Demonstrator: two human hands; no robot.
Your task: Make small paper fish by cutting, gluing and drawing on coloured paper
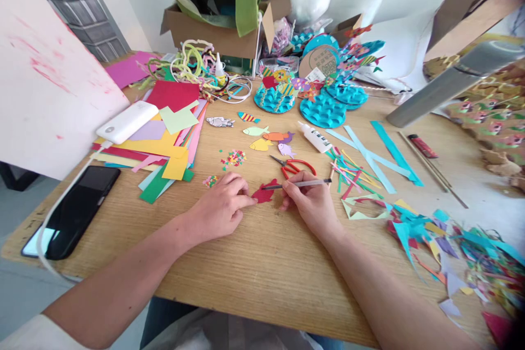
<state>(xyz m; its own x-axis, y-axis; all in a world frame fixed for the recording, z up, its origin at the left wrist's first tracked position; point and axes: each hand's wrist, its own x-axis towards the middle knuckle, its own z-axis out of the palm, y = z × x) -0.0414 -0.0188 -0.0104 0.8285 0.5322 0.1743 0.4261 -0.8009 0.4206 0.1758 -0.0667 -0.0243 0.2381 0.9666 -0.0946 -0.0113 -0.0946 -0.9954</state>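
A red paper fish lies flat on the wooden table between my hands. My left hand rests on the tabletop, its index fingertip pressing the fish's left edge and holding it down; the other fingers are bent. Pinched in my right hand is a slim pen, its tip on the red paper. Just beyond that hand are red-handled scissors. Several cut paper fish, among them a yellow fish and an orange fish, lie farther back. Small confetti dots are piled beyond my left hand.
Coloured paper sheets, a white power bank and a phone occupy the left. A glue bottle, blue strips and paper scraps lie right. Blue decorated stands and a grey bottle stand farther back.
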